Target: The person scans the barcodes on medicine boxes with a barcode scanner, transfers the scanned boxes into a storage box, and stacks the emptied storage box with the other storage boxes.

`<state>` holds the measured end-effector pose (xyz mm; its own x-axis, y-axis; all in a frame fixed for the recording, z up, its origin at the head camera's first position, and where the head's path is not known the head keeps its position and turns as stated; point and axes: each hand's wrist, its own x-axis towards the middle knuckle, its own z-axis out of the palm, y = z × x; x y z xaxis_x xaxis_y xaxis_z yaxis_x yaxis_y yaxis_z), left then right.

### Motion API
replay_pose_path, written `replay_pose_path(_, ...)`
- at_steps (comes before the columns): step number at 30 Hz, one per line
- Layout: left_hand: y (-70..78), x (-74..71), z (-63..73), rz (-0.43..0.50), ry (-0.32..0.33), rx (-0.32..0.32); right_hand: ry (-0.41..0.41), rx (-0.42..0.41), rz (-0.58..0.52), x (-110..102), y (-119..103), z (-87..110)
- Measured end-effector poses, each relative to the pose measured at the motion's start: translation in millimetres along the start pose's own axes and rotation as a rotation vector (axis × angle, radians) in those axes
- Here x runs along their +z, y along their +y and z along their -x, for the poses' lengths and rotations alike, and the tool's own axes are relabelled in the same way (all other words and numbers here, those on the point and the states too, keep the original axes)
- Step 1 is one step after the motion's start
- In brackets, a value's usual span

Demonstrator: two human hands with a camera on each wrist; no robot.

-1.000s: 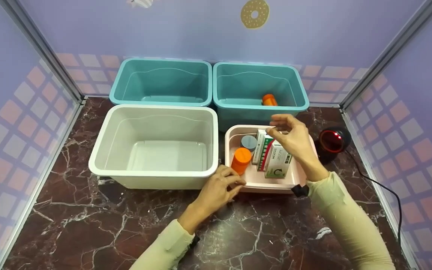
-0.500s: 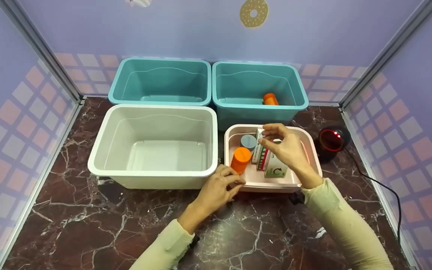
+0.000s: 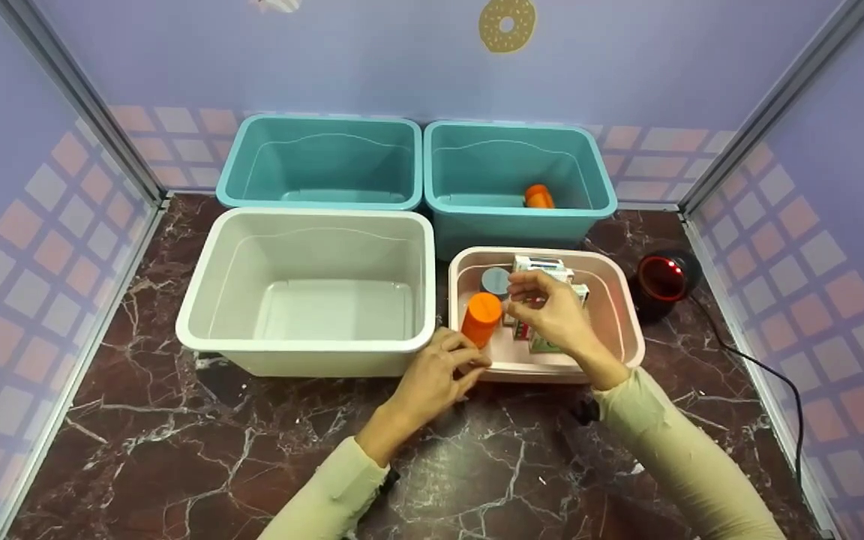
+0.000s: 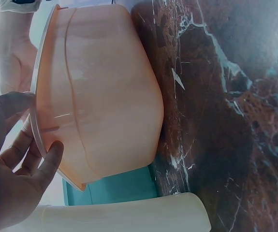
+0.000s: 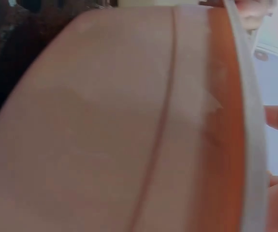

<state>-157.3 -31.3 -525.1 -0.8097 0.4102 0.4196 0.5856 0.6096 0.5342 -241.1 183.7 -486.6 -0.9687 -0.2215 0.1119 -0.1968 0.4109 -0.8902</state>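
Observation:
At the front left corner of the pink bin (image 3: pixel 631 330), my left hand (image 3: pixel 438 373) holds the rim. The left wrist view shows its fingers over the rim and its thumb against the outer wall (image 4: pixel 114 87). My right hand (image 3: pixel 558 315) hovers over the bin's contents, fingers bent and thumb apart from them, with nothing visible between. Close to its fingertips are an upright orange bottle (image 3: pixel 481 321) and a bottle with a grey cap (image 3: pixel 495 280). Several medicine boxes (image 3: pixel 538 264) stand partly hidden under that hand. In the right wrist view the bin wall (image 5: pixel 90 116) hides most of it.
A white bin (image 3: pixel 304 347) adjoins the pink one on the left. Behind stand a left teal bin (image 3: pixel 319 204) and a right teal bin (image 3: pixel 514 225), the latter holding an orange bottle (image 3: pixel 538 196). A black scanner-like device (image 3: pixel 663 281) with a cable is at right.
My right hand has moved left and toward me, from above the medicine boxes to near the upright orange bottle. The left hand has stayed on the rim.

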Motion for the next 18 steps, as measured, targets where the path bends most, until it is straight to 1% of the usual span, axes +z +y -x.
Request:
replay_pose_path(2, 0.0, -0.1, -0.2, 0.001, -0.004, -0.002, -0.019, 0.012, -0.029, 3, 4, 0.7)
replay_pose_path(7, 0.1, -0.3, -0.7, 0.009, -0.005, -0.005, -0.064, 0.037, -0.062, 7, 12, 2.6)
replay_pose_path(13, -0.4, -0.3, -1.2, 0.012, -0.002, 0.000, -0.077, 0.054, -0.019, 8, 15, 4.0)
replay_pose_path(18, -1.0, -0.1, -1.1, 0.014, -0.002, 0.003, -0.103, 0.076, -0.037, 10, 17, 6.3)
